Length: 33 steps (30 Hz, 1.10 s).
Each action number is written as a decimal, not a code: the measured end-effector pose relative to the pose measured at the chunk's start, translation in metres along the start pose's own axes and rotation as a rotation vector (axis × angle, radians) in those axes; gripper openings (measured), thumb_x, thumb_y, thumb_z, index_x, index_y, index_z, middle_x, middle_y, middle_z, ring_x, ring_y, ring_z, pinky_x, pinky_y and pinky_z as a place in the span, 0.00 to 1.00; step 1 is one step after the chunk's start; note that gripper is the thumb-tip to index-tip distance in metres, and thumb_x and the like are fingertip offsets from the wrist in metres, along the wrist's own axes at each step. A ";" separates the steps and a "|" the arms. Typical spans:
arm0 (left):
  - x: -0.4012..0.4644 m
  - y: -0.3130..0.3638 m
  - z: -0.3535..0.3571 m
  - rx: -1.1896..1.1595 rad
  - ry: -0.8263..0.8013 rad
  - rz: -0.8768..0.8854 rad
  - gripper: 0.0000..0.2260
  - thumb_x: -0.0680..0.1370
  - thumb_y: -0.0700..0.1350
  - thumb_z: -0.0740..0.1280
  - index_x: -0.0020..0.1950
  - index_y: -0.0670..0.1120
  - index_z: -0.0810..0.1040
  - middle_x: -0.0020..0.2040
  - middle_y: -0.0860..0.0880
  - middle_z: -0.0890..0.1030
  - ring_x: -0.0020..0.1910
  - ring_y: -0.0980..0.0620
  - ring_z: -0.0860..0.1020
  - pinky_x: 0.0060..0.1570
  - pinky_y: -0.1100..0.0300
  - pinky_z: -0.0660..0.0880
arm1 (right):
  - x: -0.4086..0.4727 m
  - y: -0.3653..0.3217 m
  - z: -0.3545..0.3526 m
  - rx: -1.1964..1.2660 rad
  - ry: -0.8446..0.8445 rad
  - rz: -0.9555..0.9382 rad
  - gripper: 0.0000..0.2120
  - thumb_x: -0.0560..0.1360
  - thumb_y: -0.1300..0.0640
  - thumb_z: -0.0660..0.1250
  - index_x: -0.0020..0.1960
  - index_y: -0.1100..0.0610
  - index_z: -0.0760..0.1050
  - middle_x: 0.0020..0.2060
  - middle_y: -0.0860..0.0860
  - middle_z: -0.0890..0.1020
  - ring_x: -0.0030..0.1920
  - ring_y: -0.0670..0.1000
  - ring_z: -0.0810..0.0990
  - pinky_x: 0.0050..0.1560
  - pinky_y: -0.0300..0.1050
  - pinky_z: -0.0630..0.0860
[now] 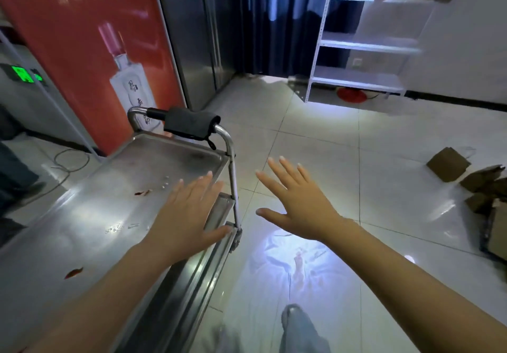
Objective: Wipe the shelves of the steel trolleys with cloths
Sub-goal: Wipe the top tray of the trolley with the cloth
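Note:
A steel trolley (90, 215) stands at the left, its top shelf speckled with red scraps and pale crumbs. A dark cloth (189, 124) hangs over the trolley's handle at the far end. My left hand (189, 215) hovers flat over the shelf's right edge, fingers straight and empty. My right hand (296, 201) is spread open above the floor to the right of the trolley, also holding nothing. Lower shelf edges show under the top one.
A red poster stand (90, 50) rises behind the trolley. A white rack (362, 45) stands at the back right beside a dark curtain. Cardboard pieces (450, 164) lie on the tiled floor at right. A cable (68, 160) trails on the floor at left.

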State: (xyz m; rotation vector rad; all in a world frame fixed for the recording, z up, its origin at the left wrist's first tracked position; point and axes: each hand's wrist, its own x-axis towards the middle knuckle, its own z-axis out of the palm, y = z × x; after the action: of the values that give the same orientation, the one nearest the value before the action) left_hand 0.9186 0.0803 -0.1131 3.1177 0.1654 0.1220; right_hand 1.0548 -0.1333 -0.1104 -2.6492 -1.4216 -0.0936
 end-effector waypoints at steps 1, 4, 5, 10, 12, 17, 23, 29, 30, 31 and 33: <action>0.017 0.002 0.004 0.004 0.001 -0.021 0.42 0.73 0.71 0.55 0.79 0.50 0.48 0.80 0.48 0.50 0.78 0.50 0.51 0.76 0.49 0.46 | 0.013 0.016 0.002 -0.004 -0.011 -0.021 0.35 0.76 0.31 0.47 0.78 0.44 0.46 0.78 0.51 0.46 0.78 0.53 0.40 0.76 0.54 0.39; 0.066 0.010 0.015 0.004 -0.002 -0.093 0.41 0.73 0.69 0.59 0.79 0.49 0.51 0.79 0.46 0.53 0.77 0.48 0.54 0.75 0.46 0.50 | 0.053 0.060 0.008 -0.013 -0.032 -0.102 0.35 0.77 0.32 0.49 0.78 0.46 0.46 0.78 0.52 0.47 0.78 0.55 0.41 0.76 0.56 0.43; 0.081 0.013 0.018 0.002 -0.013 -0.116 0.41 0.73 0.68 0.60 0.79 0.49 0.52 0.79 0.46 0.55 0.77 0.47 0.55 0.75 0.46 0.51 | 0.066 0.073 0.009 -0.007 -0.041 -0.127 0.35 0.77 0.33 0.50 0.78 0.46 0.47 0.78 0.53 0.47 0.78 0.55 0.42 0.76 0.57 0.43; 0.133 0.015 0.036 -0.018 -0.061 -0.255 0.41 0.73 0.69 0.59 0.79 0.49 0.52 0.79 0.47 0.55 0.77 0.47 0.54 0.75 0.47 0.50 | 0.124 0.122 0.015 0.023 -0.074 -0.232 0.34 0.78 0.35 0.53 0.78 0.48 0.48 0.78 0.54 0.48 0.78 0.56 0.44 0.76 0.56 0.44; 0.144 0.008 0.040 -0.020 -0.068 -0.301 0.41 0.73 0.69 0.59 0.79 0.49 0.51 0.79 0.47 0.54 0.77 0.48 0.54 0.75 0.47 0.50 | 0.144 0.134 0.020 0.030 -0.083 -0.256 0.34 0.77 0.35 0.53 0.78 0.48 0.48 0.78 0.54 0.48 0.78 0.56 0.44 0.76 0.57 0.45; 0.162 -0.022 0.043 0.006 -0.110 -0.397 0.41 0.74 0.69 0.57 0.79 0.49 0.49 0.79 0.47 0.52 0.77 0.50 0.52 0.76 0.48 0.46 | 0.192 0.147 0.038 0.081 -0.146 -0.267 0.34 0.78 0.36 0.54 0.78 0.47 0.47 0.78 0.53 0.48 0.78 0.55 0.45 0.76 0.56 0.46; 0.181 -0.070 0.054 0.027 -0.162 -0.485 0.41 0.75 0.69 0.55 0.79 0.48 0.45 0.79 0.47 0.50 0.78 0.49 0.51 0.75 0.48 0.46 | 0.260 0.143 0.061 0.176 -0.198 -0.278 0.34 0.78 0.36 0.54 0.78 0.46 0.47 0.78 0.53 0.48 0.78 0.54 0.44 0.75 0.55 0.44; 0.216 -0.145 0.072 0.014 -0.162 -0.499 0.41 0.75 0.68 0.56 0.79 0.47 0.47 0.79 0.47 0.53 0.78 0.50 0.52 0.75 0.48 0.46 | 0.344 0.124 0.082 0.176 -0.227 -0.279 0.34 0.78 0.37 0.54 0.78 0.45 0.46 0.78 0.52 0.47 0.78 0.54 0.43 0.75 0.55 0.43; 0.222 -0.159 0.075 0.003 -0.147 -0.498 0.40 0.75 0.68 0.56 0.79 0.47 0.47 0.79 0.47 0.54 0.77 0.50 0.52 0.75 0.49 0.46 | 0.358 0.120 0.085 0.176 -0.247 -0.276 0.34 0.78 0.37 0.54 0.78 0.45 0.45 0.78 0.52 0.46 0.78 0.54 0.43 0.75 0.55 0.43; 0.229 -0.173 0.078 -0.007 -0.130 -0.495 0.40 0.75 0.68 0.57 0.79 0.47 0.48 0.79 0.47 0.55 0.77 0.50 0.53 0.75 0.49 0.47 | 0.371 0.116 0.089 0.175 -0.270 -0.271 0.34 0.78 0.37 0.53 0.78 0.45 0.44 0.78 0.52 0.45 0.78 0.55 0.43 0.75 0.55 0.43; 0.243 -0.201 0.084 -0.024 -0.109 -0.485 0.40 0.75 0.67 0.57 0.79 0.47 0.49 0.78 0.47 0.56 0.77 0.50 0.54 0.75 0.48 0.48 | 0.398 0.109 0.099 0.175 -0.314 -0.250 0.33 0.79 0.37 0.53 0.78 0.45 0.44 0.78 0.52 0.46 0.78 0.55 0.43 0.75 0.55 0.43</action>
State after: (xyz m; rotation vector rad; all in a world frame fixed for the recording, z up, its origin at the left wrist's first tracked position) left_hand 1.1449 0.3052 -0.1825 2.9438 0.8920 -0.0537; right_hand 1.3644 0.1498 -0.1709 -2.4103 -1.7590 0.4197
